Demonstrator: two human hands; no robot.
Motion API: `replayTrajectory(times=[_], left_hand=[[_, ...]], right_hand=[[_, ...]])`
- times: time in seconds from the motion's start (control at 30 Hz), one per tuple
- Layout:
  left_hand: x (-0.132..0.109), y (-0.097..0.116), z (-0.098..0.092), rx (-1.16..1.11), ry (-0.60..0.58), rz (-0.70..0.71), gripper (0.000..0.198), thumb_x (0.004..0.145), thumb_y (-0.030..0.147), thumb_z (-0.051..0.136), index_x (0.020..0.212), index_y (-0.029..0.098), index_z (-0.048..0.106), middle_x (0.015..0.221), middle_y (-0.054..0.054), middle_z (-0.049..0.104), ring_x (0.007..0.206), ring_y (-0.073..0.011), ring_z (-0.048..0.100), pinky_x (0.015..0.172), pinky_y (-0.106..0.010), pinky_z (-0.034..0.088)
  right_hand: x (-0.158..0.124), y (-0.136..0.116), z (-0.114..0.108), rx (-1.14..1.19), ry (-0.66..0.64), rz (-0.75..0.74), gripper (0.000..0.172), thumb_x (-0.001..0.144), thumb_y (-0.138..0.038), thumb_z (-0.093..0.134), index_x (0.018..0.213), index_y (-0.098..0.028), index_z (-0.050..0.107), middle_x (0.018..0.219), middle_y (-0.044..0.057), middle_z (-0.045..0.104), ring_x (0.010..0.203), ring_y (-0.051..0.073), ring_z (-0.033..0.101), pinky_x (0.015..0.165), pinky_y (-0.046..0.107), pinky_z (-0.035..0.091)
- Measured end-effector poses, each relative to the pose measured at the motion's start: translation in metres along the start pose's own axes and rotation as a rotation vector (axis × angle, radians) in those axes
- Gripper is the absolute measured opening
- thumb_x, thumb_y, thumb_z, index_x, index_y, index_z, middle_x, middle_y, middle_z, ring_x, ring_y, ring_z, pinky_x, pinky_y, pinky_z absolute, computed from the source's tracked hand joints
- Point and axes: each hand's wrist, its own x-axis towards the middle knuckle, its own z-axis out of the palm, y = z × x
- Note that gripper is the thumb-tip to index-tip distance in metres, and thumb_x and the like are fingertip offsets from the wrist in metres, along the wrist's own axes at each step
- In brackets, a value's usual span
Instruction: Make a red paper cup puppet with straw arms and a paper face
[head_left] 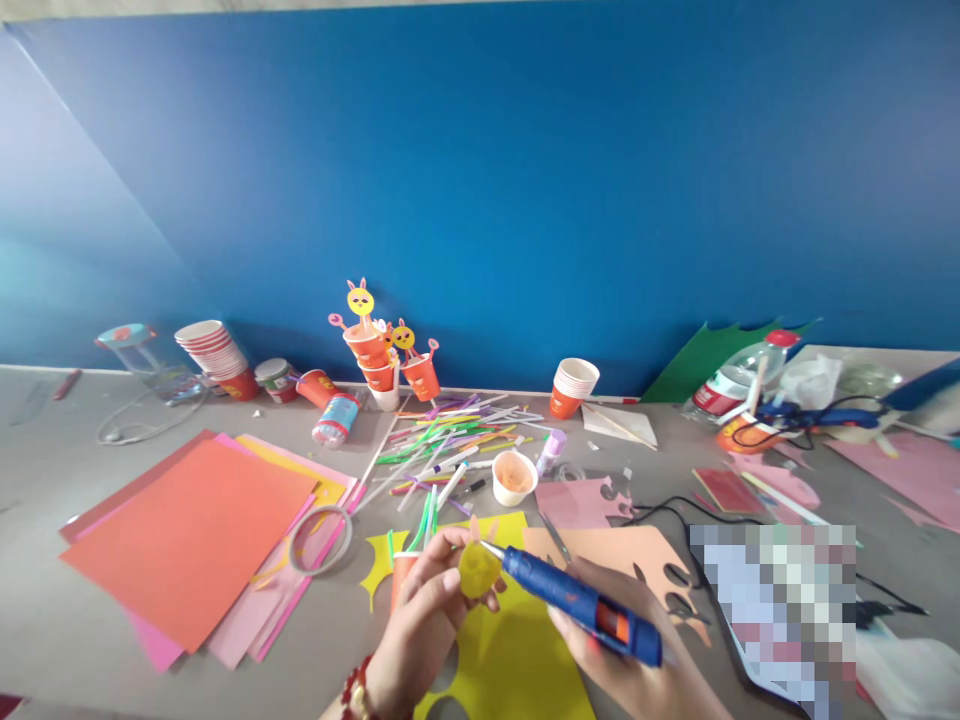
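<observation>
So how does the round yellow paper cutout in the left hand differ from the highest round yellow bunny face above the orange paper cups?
The round yellow paper cutout is held in the left hand; the round yellow bunny face stands above the orange paper cups.
The bunny face shows dark features; the cutout shows none I can make out.
Both are round and yellow, with pinkish ears.

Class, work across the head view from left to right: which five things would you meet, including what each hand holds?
Tall paper-cup stack → tape roll → yellow bunny-head cutout in the left hand → blue glue gun in the right hand → red-capped plastic bottle.
</observation>
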Motion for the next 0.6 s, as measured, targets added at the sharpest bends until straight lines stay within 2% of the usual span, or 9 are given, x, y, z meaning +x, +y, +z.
replayTrajectory(times=[0.13, 0.3, 0.43, 0.6], left_hand=[[-0.0020, 0.0005, -0.0003, 0.004, -0.022, -0.001, 0.027, 0.086, 0.030, 0.070, 0.110, 0.019, 0.067, 0.100, -0.007, 0.067, 0.090, -0.0209, 0.063, 0.081, -0.033, 0.050], [-0.0021, 0.0010, 0.0008, 0.011, -0.021, 0.005, 0.029, 0.085, 0.031, 0.071, 0.111, 0.019, 0.066, 0.109, -0.009, 0.065, 0.093, -0.0216, 0.062, 0.082, -0.035, 0.050], [-0.0016, 0.0025, 0.0027, 0.028, -0.015, -0.001, 0.030, 0.084, 0.032, 0.071, 0.110, 0.018, 0.066, 0.100, -0.009, 0.066, 0.090, -0.0218, 0.063, 0.080, -0.034, 0.050], [-0.0025, 0.0038, 0.0051, 0.034, 0.015, -0.001, 0.031, 0.082, 0.033, 0.073, 0.108, 0.017, 0.067, 0.104, -0.010, 0.066, 0.090, -0.0225, 0.063, 0.078, -0.034, 0.051]], right_hand=[[0.0005, -0.0016, -0.0003, -0.001, 0.005, 0.017, 0.023, 0.085, -0.043, 0.067, 0.081, -0.021, 0.068, 0.067, 0.004, 0.069, 0.056, 0.019, 0.064, 0.054, 0.024, 0.056], [0.0026, -0.0044, -0.0014, -0.002, -0.059, 0.016, 0.021, 0.087, -0.039, 0.064, 0.077, -0.021, 0.067, 0.067, 0.003, 0.069, 0.056, 0.019, 0.064, 0.055, 0.024, 0.055], [0.0047, -0.0069, -0.0033, -0.013, -0.065, 0.011, 0.020, 0.088, -0.038, 0.063, 0.078, -0.021, 0.066, 0.066, 0.003, 0.067, 0.056, 0.018, 0.063, 0.056, 0.024, 0.055], [0.0055, -0.0099, -0.0044, -0.021, -0.072, 0.008, 0.023, 0.089, -0.039, 0.062, 0.075, -0.021, 0.065, 0.063, 0.002, 0.066, 0.054, 0.017, 0.061, 0.054, 0.023, 0.053]])
